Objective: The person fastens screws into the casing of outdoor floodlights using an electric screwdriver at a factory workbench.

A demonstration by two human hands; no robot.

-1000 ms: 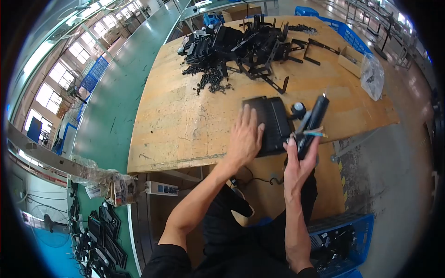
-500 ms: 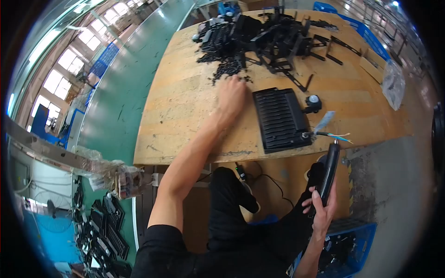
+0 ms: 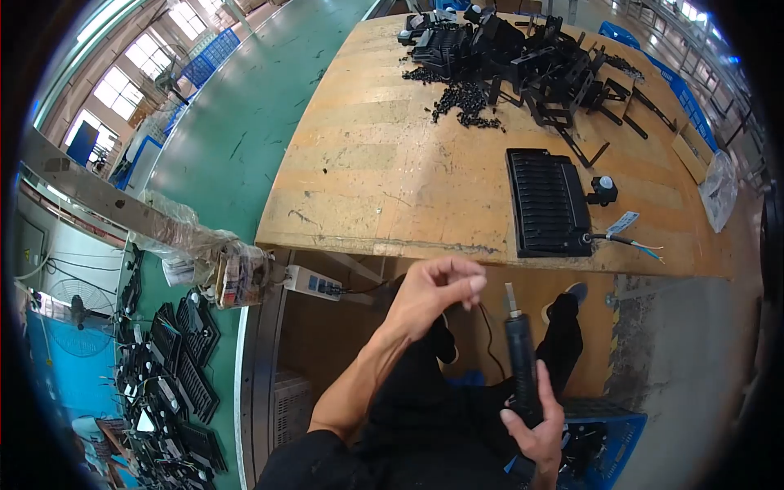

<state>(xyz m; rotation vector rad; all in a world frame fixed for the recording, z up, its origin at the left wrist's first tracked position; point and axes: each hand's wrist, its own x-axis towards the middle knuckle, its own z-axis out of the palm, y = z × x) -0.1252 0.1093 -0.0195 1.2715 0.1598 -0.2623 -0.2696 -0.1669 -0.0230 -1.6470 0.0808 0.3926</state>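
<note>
My left hand (image 3: pixel 437 294) is in front of the table's near edge, its fingers curled in and thumb pressed toward them. Whatever it may pinch is too small or hidden to make out. In my right hand (image 3: pixel 539 429) is a black electric screwdriver (image 3: pixel 521 351), held upright with its bit pointing up, close to the left fingers. On the table lies a black finned lamp housing (image 3: pixel 549 204) with a sensor (image 3: pixel 603 189) at its right side and a cable with bare wire ends (image 3: pixel 645 247). Farther back is a pile of small black screws (image 3: pixel 465 104).
Black brackets and housings (image 3: pixel 539 65) are heaped at the back of the wooden table (image 3: pixel 367 188). A plastic bag (image 3: pixel 719 192) hangs at its right edge. A blue crate (image 3: pixel 625 449) stands low on my right. More lamp parts (image 3: pixel 180 359) lie at lower left, near a power strip (image 3: pixel 314 283).
My left hand has come back from the screw pile to in front of the table edge. The screwdriver has moved left, away from the cable end. The camera view has shifted.
</note>
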